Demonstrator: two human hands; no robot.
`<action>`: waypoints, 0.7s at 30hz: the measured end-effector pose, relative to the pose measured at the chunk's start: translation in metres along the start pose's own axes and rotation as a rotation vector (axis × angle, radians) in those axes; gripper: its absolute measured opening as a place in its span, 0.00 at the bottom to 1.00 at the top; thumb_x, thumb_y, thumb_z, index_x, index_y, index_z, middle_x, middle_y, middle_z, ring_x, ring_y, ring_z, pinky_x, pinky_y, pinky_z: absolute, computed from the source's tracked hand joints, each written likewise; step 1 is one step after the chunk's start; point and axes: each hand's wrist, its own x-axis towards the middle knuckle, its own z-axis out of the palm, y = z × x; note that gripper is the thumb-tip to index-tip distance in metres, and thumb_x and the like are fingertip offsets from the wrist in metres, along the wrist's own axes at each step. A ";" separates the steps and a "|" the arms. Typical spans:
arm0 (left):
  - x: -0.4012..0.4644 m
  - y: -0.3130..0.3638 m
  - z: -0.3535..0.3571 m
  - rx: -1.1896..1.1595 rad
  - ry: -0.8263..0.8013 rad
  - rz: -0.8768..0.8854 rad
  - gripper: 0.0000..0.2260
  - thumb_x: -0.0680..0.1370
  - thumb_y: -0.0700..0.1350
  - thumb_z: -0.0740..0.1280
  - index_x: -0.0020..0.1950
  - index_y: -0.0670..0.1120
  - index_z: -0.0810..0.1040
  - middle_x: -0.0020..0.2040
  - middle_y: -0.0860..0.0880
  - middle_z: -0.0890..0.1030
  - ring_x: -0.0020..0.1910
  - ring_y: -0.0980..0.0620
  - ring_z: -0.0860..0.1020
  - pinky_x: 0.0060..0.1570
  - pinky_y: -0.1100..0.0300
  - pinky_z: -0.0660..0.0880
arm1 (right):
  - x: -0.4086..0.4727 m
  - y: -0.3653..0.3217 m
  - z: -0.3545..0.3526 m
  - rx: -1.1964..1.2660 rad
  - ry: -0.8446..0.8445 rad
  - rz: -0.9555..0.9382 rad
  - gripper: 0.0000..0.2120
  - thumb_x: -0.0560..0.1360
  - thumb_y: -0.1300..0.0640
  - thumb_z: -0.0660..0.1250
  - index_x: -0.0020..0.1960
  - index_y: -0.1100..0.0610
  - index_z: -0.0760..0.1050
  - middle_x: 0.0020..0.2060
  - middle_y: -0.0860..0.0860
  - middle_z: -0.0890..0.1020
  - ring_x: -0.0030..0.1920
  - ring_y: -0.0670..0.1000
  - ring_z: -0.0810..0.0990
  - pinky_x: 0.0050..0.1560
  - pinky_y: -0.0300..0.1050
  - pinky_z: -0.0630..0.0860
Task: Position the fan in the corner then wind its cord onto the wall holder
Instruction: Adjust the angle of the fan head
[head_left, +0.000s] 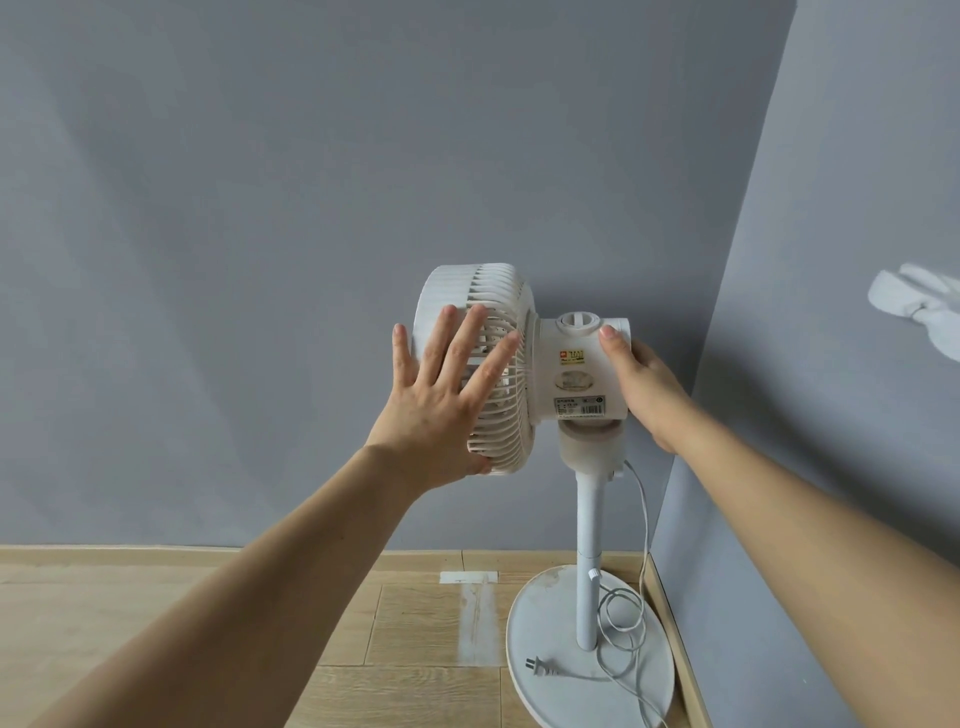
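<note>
A white pedestal fan stands in the corner where two grey walls meet, its round base on the wooden floor. My left hand lies flat with spread fingers against the fan's grille. My right hand grips the back of the motor housing, thumb on top. The white cord hangs from the neck and lies in loose loops on the base, with the plug resting on the base's front. A white wall holder sticks out from the right wall, above and to the right of the fan.
A strip of white tape or paint marks the wooden floor left of the base. A light skirting board runs along the right wall close to the base.
</note>
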 end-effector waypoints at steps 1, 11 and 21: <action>0.000 0.001 -0.001 -0.001 0.003 0.000 0.64 0.54 0.67 0.78 0.80 0.50 0.47 0.80 0.39 0.50 0.78 0.35 0.48 0.68 0.25 0.51 | -0.002 0.001 -0.002 0.007 -0.026 -0.003 0.28 0.75 0.31 0.54 0.66 0.47 0.71 0.57 0.46 0.78 0.56 0.48 0.76 0.52 0.44 0.69; 0.004 0.036 -0.018 0.053 0.134 0.300 0.40 0.70 0.63 0.64 0.79 0.49 0.60 0.79 0.41 0.57 0.79 0.39 0.53 0.72 0.30 0.47 | -0.013 0.108 -0.026 0.200 0.069 0.309 0.19 0.82 0.54 0.55 0.71 0.55 0.66 0.66 0.51 0.72 0.66 0.52 0.70 0.66 0.44 0.62; 0.071 0.115 0.019 0.260 -0.045 0.691 0.22 0.74 0.51 0.63 0.67 0.46 0.76 0.73 0.41 0.70 0.76 0.40 0.60 0.73 0.34 0.44 | -0.028 0.171 -0.032 -0.140 -0.185 0.423 0.12 0.78 0.55 0.63 0.62 0.55 0.73 0.56 0.50 0.76 0.57 0.52 0.76 0.51 0.42 0.69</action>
